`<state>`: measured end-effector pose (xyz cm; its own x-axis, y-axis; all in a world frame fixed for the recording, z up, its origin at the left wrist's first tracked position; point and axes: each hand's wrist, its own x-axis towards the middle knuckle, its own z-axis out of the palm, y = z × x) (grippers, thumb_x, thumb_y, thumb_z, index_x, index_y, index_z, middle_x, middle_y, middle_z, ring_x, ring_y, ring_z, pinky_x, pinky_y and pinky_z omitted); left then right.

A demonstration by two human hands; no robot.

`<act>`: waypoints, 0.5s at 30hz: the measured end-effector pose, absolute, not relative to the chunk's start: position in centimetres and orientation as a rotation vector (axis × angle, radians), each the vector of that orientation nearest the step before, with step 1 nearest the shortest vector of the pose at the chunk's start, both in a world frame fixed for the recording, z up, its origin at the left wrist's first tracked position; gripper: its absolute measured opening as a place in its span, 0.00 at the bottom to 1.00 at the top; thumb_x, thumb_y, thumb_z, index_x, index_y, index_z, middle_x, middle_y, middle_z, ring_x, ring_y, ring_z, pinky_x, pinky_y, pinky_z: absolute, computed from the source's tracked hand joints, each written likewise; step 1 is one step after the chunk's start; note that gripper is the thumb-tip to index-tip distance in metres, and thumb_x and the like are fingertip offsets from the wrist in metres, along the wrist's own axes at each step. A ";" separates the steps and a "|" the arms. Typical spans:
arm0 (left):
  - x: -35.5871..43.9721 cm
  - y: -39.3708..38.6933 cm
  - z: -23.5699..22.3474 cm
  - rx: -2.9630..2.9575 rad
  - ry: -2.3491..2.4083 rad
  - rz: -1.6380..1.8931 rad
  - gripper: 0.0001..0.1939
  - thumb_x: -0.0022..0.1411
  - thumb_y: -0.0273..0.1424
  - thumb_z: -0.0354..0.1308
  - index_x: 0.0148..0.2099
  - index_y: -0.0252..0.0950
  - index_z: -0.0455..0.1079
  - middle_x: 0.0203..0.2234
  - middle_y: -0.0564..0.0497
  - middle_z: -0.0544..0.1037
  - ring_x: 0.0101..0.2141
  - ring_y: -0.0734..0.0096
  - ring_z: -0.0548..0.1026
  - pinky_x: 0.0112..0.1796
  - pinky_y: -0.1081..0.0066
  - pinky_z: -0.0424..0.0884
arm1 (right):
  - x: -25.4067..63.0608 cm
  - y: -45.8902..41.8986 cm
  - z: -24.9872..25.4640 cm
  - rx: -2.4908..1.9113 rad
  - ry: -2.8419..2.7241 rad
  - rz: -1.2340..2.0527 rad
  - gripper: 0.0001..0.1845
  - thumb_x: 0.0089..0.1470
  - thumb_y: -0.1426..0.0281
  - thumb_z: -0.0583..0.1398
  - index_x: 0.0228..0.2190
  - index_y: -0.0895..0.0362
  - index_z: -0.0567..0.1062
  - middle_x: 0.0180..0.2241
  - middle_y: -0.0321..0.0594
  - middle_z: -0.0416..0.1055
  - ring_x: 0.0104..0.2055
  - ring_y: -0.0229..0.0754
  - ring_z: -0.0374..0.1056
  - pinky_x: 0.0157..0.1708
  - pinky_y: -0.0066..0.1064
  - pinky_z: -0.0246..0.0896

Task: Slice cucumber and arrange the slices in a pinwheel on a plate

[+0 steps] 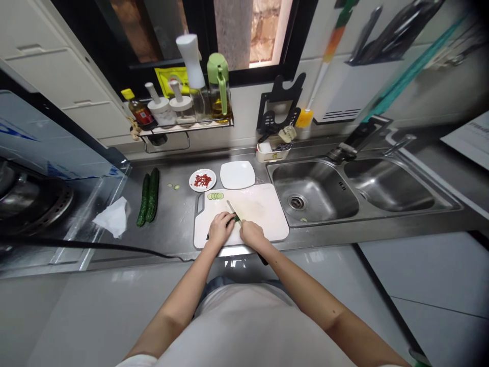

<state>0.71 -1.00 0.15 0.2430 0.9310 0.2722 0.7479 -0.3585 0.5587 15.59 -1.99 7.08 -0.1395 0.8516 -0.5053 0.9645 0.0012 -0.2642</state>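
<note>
White shirt (244, 326) at six o'clock; beyond, the right hand (252, 234) grips a knife (231, 208), the left hand (220, 229) holding a cucumber piece (236, 218) on the cutting board (267, 204). Slicing seems underway, needing fingertips tucked clear.

- The two whole cucumbers (153, 196) at left are showing dark green with paler speckling.
- The cucumber slices (216, 195) are showing pale green inside darker green rims.
- The cucumber piece (236, 218) is showing dark green.
- The knife (234, 209) is pairing a silvery blade with a black handle.
- The cutting board (263, 204) is showing white with grey edging.
- The round plate (192, 186) is showing white beneath red chopped bits (202, 180).
- The squarish plate (237, 175) is showing plain white.
- The worktop (175, 209) is gleaming silvery grey.
- The far sauce bottle (140, 111) is wearing a yellow cap and red label.
- The far oil jug (219, 89) is sporting light green.
</note>
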 end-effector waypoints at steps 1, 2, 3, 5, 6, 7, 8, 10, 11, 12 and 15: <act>0.7 -1.0 0.1 2.209 1.554 0.824 0.11 0.65 0.31 0.54 0.48 0.42 0.73 0.40 0.49 0.75 0.43 0.66 0.71 0.46 0.65 0.69 | 15.5 -1.8 7.1 1.921 2.072 -0.833 0.17 0.61 0.74 0.48 0.49 0.62 0.70 0.44 0.53 0.74 0.49 0.48 0.70 0.42 0.32 0.61; 0.7 -1.0 0.1 2.212 1.554 0.824 0.11 0.65 0.31 0.54 0.48 0.42 0.73 0.40 0.49 0.75 0.43 0.66 0.71 0.46 0.65 0.69 | 15.4 -1.7 7.1 1.925 2.072 -0.834 0.18 0.61 0.74 0.48 0.49 0.62 0.70 0.44 0.53 0.74 0.49 0.47 0.70 0.42 0.32 0.60; 0.7 -1.0 0.1 2.215 1.554 0.826 0.11 0.65 0.31 0.54 0.48 0.42 0.73 0.40 0.49 0.75 0.43 0.66 0.71 0.45 0.65 0.69 | 15.4 -1.6 7.1 1.929 2.072 -0.834 0.18 0.61 0.74 0.48 0.49 0.62 0.69 0.45 0.53 0.74 0.49 0.47 0.70 0.42 0.31 0.60; 0.7 -1.0 0.1 2.222 1.555 0.830 0.11 0.65 0.31 0.54 0.48 0.42 0.73 0.41 0.49 0.75 0.43 0.66 0.71 0.45 0.66 0.69 | 15.3 -1.5 7.1 1.930 2.072 -0.831 0.19 0.61 0.74 0.48 0.50 0.62 0.69 0.45 0.53 0.74 0.50 0.47 0.70 0.43 0.31 0.60; 0.7 -1.0 0.1 2.226 1.555 0.830 0.11 0.65 0.31 0.54 0.48 0.42 0.73 0.41 0.49 0.75 0.43 0.66 0.71 0.45 0.66 0.69 | 15.3 -1.5 7.1 1.928 2.074 -0.830 0.19 0.61 0.74 0.48 0.50 0.62 0.69 0.45 0.54 0.74 0.50 0.47 0.70 0.43 0.31 0.60; 0.7 -1.0 0.1 2.231 1.555 0.831 0.11 0.65 0.31 0.54 0.48 0.42 0.73 0.41 0.49 0.75 0.43 0.67 0.71 0.45 0.66 0.69 | 15.3 -1.5 7.1 1.927 2.077 -0.828 0.19 0.61 0.74 0.48 0.50 0.62 0.69 0.45 0.54 0.74 0.50 0.47 0.70 0.43 0.32 0.60; 0.7 -1.1 0.1 2.235 1.553 0.831 0.11 0.65 0.31 0.54 0.47 0.41 0.73 0.41 0.49 0.75 0.43 0.67 0.71 0.45 0.66 0.69 | 15.3 -1.6 7.1 1.926 2.079 -0.827 0.19 0.61 0.74 0.48 0.50 0.62 0.69 0.45 0.54 0.74 0.50 0.47 0.70 0.43 0.32 0.61; 0.7 -1.1 0.1 2.241 1.552 0.834 0.10 0.65 0.31 0.54 0.47 0.41 0.73 0.40 0.49 0.75 0.43 0.67 0.71 0.45 0.66 0.69 | 15.4 -1.8 7.0 1.925 2.083 -0.825 0.18 0.61 0.74 0.48 0.49 0.62 0.70 0.45 0.54 0.74 0.50 0.47 0.70 0.42 0.32 0.61; 0.8 -1.1 0.1 2.243 1.552 0.836 0.10 0.65 0.31 0.54 0.47 0.41 0.73 0.40 0.49 0.75 0.43 0.67 0.71 0.46 0.66 0.69 | 15.5 -2.0 7.0 1.924 2.085 -0.824 0.18 0.61 0.74 0.48 0.49 0.62 0.70 0.45 0.54 0.74 0.49 0.48 0.70 0.42 0.32 0.61; 0.8 -1.1 0.1 2.244 1.554 0.838 0.10 0.65 0.31 0.54 0.47 0.41 0.73 0.41 0.49 0.75 0.43 0.67 0.71 0.46 0.66 0.69 | 15.7 -2.2 7.0 1.922 2.085 -0.822 0.18 0.61 0.74 0.48 0.49 0.62 0.70 0.44 0.54 0.74 0.49 0.48 0.70 0.42 0.32 0.61; 0.8 -1.1 0.1 2.249 1.559 0.834 0.10 0.65 0.31 0.54 0.48 0.41 0.73 0.41 0.49 0.75 0.43 0.67 0.71 0.45 0.66 0.69 | 16.2 -3.1 6.9 1.911 2.073 -0.814 0.17 0.60 0.73 0.49 0.47 0.62 0.70 0.44 0.55 0.74 0.49 0.49 0.71 0.41 0.33 0.61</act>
